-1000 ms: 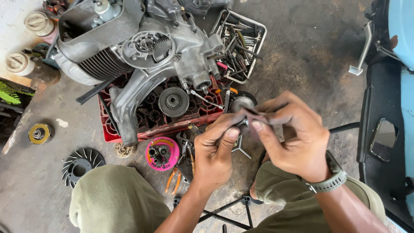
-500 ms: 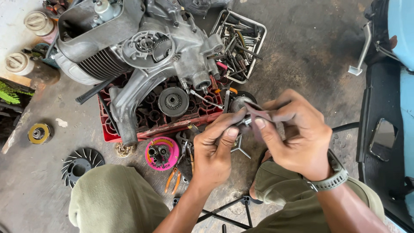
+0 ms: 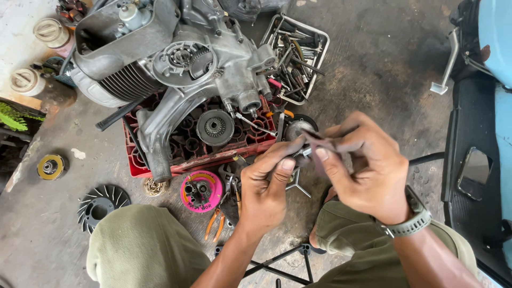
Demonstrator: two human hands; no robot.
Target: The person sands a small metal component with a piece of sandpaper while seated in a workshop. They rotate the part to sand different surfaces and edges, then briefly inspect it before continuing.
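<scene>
- The grey metal scooter engine (image 3: 176, 69) lies stripped on the red plastic crate (image 3: 186, 141) at the far side of the concrete floor (image 3: 373, 69), its parts spread around; reassembly looks far off.
- The left hand (image 3: 264, 189) pinches a small silver metal bolt-like part (image 3: 300, 153), fingers closed on it.
- The right hand (image 3: 368, 168) grips the same part, thumb and fingers tight around a dark piece; held above the floor, near the crate's corner.

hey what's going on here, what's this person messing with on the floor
A person crouched on a concrete floor holds a small metal part between both hands. The left hand pinches it from below; the right hand, with a wristwatch, grips it from the side. In front, a grey engine rests on a red crate, beside a wire basket of tools. Orange-handled pliers and a black fan wheel lie nearby.
</scene>
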